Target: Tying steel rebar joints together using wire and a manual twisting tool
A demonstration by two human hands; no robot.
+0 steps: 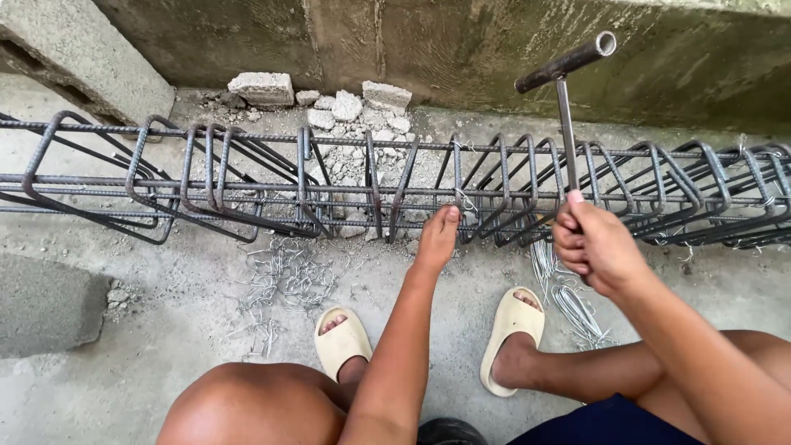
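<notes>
A long rebar cage point(247, 185) of dark steel bars and bent stirrups lies across the concrete floor in front of me. My left hand point(437, 235) reaches forward with its fingers resting on a near bar of the cage. My right hand point(595, 251) is closed around the shaft of a T-handled metal tying tool point(567, 107), which stands upright with its tube handle above the cage. My feet are in beige slide sandals point(342, 339) just in front of the cage.
Loose tie wire point(284, 276) is scattered on the floor at left, and a bundle of wire point(568, 301) lies by my right foot. Broken block rubble point(346, 107) lies against the concrete wall point(461, 41). A concrete block point(45, 305) sits at left.
</notes>
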